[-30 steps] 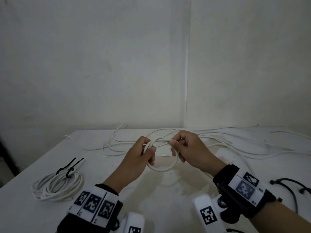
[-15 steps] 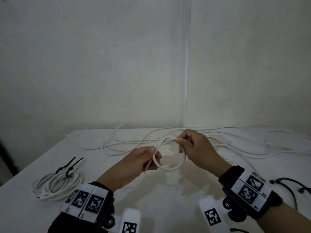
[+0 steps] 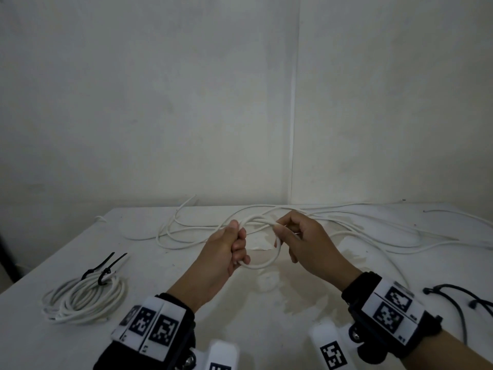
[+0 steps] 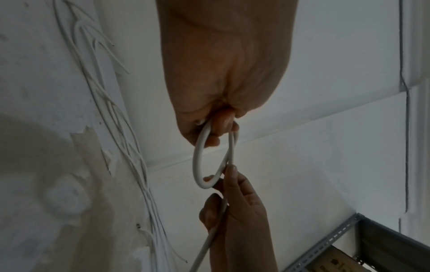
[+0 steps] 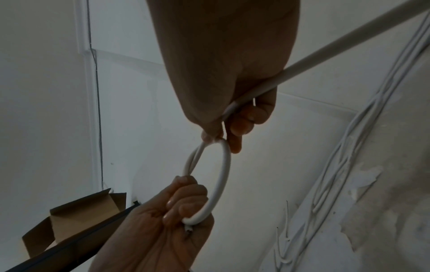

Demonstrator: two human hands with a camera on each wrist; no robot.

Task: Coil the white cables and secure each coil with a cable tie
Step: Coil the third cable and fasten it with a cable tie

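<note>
Left hand: the left hand (image 3: 226,252) is at the centre of the head view, fingers curled tight round the left side of a small loop of white cable (image 3: 266,264); the right wrist view shows the cable's cut end (image 5: 188,228) poking out just under the curled fingers (image 5: 186,200).
Right hand: the right hand (image 3: 306,241) is just right of the left one, thumb and forefinger pinching the loop's right side where the strands cross, the other fingers loosely curled.
Loop: held between the two hands, raised off the bench (image 3: 186,303); its lower arc hangs below the fingers.
Running cable: from the right hand the cable leads away across the right palm, as the right wrist view shows, toward the upper right of that frame.
Loose cables: a spread of white cables (image 3: 373,231) lies across the far side of the bench, behind the hands.
Finished coil: a white coil (image 3: 82,300) lies at the lower left of the head view, bound with a black cable tie (image 3: 105,271) whose tails stick up.
Spare ties: black cable ties (image 3: 458,297) lie at the right edge of the bench.
</note>
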